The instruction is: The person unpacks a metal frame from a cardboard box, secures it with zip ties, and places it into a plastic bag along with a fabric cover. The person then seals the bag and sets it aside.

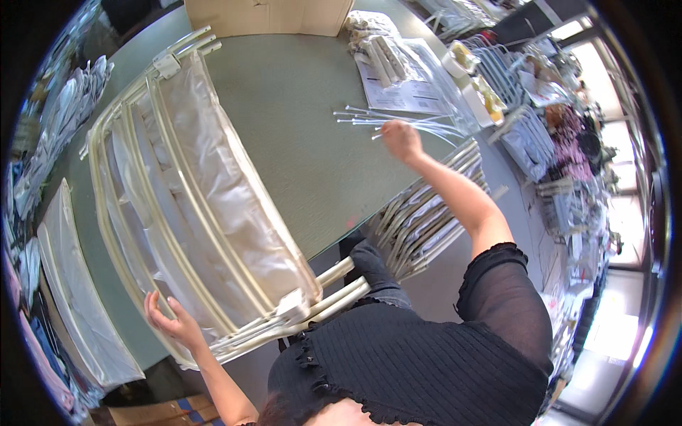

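A folded frame of cream metal tubes with shiny off-white fabric (231, 174) lies across the left side of the table. My left hand (177, 326) is at its near left corner, fingers apart against the outer tube. Far to the right, my right hand (402, 140) is closed at a loose bunch of thin white cable ties (426, 122). One tie's head pokes out beside its fingers, which seem to pinch that tie. My palm hides the rest of the grip.
The green tabletop (284, 106) carries a cardboard box (270, 18) at the back, with bagged parts (387, 60) and a printed sheet (405, 96) beside it. Stacked tube frames (426, 220) stand off the right edge. Another fabric panel (78, 284) lies at far left.
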Available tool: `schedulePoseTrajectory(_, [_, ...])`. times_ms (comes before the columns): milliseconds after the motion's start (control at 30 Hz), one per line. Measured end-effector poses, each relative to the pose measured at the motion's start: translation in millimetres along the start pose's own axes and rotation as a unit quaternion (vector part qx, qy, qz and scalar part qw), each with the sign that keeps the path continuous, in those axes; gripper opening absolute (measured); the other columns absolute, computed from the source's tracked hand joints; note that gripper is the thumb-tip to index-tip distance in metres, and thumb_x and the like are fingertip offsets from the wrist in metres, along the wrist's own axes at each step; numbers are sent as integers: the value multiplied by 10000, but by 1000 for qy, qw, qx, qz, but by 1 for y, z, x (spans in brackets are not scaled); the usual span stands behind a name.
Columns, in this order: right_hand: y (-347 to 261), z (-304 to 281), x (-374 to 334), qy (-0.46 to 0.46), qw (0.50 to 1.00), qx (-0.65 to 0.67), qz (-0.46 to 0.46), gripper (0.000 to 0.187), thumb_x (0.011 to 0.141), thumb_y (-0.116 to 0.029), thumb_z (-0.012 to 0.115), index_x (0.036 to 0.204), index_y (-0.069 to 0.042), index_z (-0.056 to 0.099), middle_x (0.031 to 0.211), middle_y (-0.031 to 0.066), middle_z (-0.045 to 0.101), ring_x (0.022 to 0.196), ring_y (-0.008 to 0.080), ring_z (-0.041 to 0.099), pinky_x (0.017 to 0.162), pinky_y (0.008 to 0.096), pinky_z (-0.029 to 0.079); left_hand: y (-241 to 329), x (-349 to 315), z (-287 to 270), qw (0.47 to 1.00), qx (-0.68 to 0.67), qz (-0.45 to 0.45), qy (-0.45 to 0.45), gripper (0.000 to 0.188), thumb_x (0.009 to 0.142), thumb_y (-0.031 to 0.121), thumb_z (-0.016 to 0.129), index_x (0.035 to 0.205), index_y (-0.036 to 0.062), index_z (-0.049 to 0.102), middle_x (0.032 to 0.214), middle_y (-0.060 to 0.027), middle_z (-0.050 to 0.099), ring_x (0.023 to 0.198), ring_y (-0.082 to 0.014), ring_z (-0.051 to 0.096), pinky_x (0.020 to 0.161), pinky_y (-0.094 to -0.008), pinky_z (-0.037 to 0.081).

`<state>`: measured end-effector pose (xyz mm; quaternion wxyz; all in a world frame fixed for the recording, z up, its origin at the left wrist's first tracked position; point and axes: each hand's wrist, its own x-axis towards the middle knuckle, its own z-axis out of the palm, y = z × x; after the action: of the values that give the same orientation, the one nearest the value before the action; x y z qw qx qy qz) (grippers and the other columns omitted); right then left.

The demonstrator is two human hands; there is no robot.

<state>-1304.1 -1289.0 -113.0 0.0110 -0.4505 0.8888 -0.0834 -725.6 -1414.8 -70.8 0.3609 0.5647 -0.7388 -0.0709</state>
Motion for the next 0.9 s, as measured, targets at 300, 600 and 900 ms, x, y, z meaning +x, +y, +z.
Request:
schedulePoseTrajectory(300, [145,20,113,-65,967,-54,-241,215,737,-207,698,851,-40,627,946,103,603,991,272,545,869,373,443,172,-29,62,999,9,-30,-30,276,833,17,528,1108,31,543,1203,-120,518,1090,-250,487,849,-342,431])
schedulePoseTrajectory(600, [162,7,132,-133,914,-74,-375,153,750,-172,608,763,-25,648,832,119,623,868,271,594,794,384,483,228,-49,63,998,21,-65,-2,260,815,-12,521,1071,18,558,1155,-127,532,1060,-244,506,786,-326,447])
schedulePoseTrajectory(900, [161,-19,152,-203,969,89,-106,209,721,-245,656,778,-44,674,802,144,668,794,314,639,742,398,499,214,-61,78,990,-57,-127,13,247,817,-1,515,1061,27,543,1174,-103,518,1051,-219,510,767,-313,452])
